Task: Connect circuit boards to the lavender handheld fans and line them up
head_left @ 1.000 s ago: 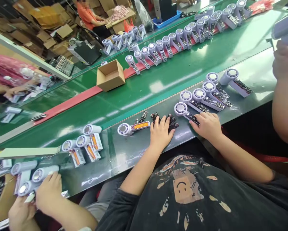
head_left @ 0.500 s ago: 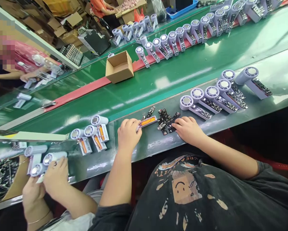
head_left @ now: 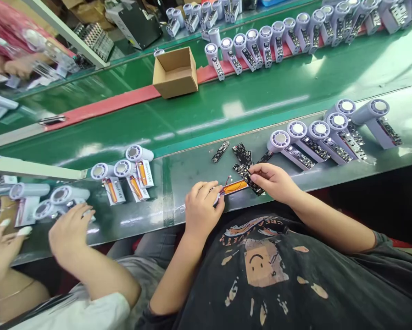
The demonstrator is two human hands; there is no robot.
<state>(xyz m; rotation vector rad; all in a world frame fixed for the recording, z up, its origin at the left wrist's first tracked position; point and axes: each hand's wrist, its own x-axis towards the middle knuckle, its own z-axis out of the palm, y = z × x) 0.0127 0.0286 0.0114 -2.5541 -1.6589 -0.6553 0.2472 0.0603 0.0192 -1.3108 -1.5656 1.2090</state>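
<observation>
My left hand (head_left: 203,208) is closed around the head of a handheld fan, mostly hidden under the fingers. Its open handle (head_left: 234,187) points right, showing an orange battery and thin wires. Between the fingertips of my right hand (head_left: 275,181) is a black circuit board (head_left: 247,178), held over the far end of that handle; whether the two touch I cannot tell. Just beyond lie loose circuit boards: a single board (head_left: 220,151) on the left, a small overlapping pile (head_left: 242,155) in the middle, and another board (head_left: 265,156) beside the nearest standing fan.
Several purple fans with boards (head_left: 297,130) lie to the right. Three fans with bare batteries (head_left: 123,168) lie left, near a co-worker's hands (head_left: 70,229) and more fans. Across the green belt (head_left: 178,121) are a cardboard box (head_left: 175,75) and a long row of fans (head_left: 266,34).
My left hand has brought the fan right and closer to my body. My right hand has lifted a circuit board from the pile to the handle. The co-worker's hands have moved apart.
</observation>
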